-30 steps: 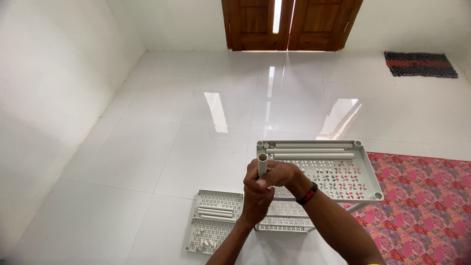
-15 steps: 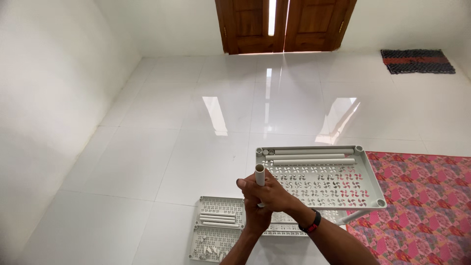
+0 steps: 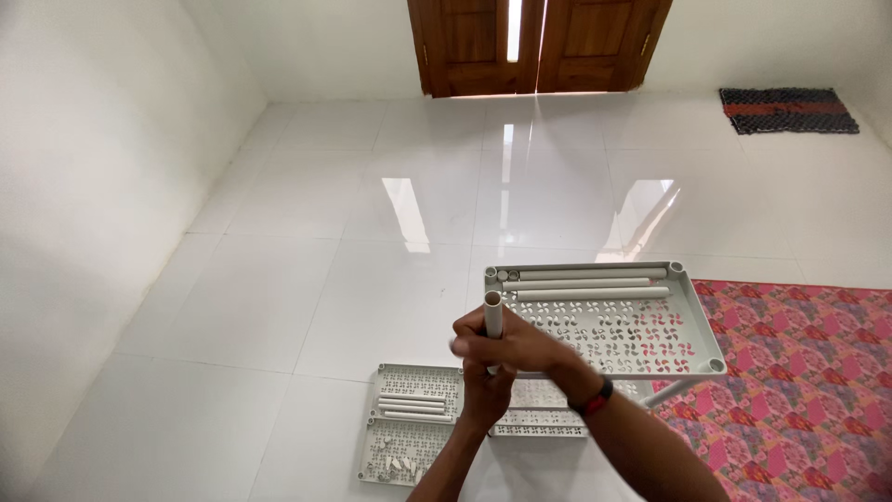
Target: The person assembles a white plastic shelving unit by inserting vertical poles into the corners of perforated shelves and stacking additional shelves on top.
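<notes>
Head view, both hands' grip [image 3: 506,358] holding one white tube [image 3: 493,314], three tubes [image 3: 587,284] on one shelf tray [image 3: 701,321].

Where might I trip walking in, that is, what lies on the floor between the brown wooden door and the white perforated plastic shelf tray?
Head view: only bare glossy white floor tiles between door and tray.

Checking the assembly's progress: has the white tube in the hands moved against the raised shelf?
Yes. The tube has shifted left, from over the shelf to its near-left corner.
</notes>
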